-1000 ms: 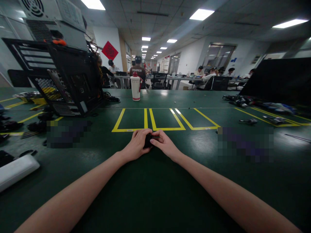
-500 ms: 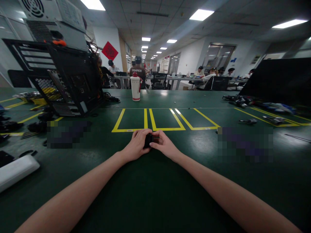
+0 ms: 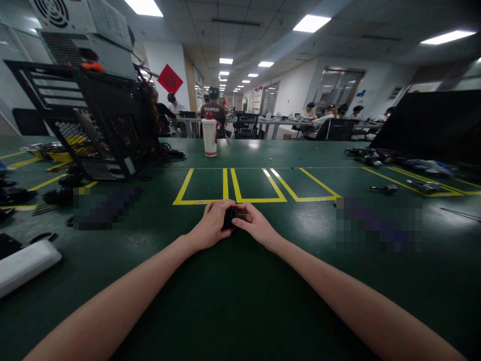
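Note:
Between my hands, low over the green table (image 3: 233,296), is a small black object (image 3: 229,218) whose kind I cannot make out. My left hand (image 3: 214,221) is closed around its left side, fingers over the top and thumb below. From the right, my right hand (image 3: 256,225) pinches its edge with thumb and fingertips. Much of the object is hidden by my fingers. Just beyond my hands, yellow tape outlines (image 3: 259,200) mark the tabletop.
An open black computer case (image 3: 108,130) with a metal box on top stands at left. A white cup (image 3: 209,138) with a red lid is at the back. A white object (image 3: 28,265) lies near left; metal parts (image 3: 423,186) lie right. People sit at far desks.
Both hands stay in place around the black object. The fingertips of my right hand have shifted only very slightly against it.

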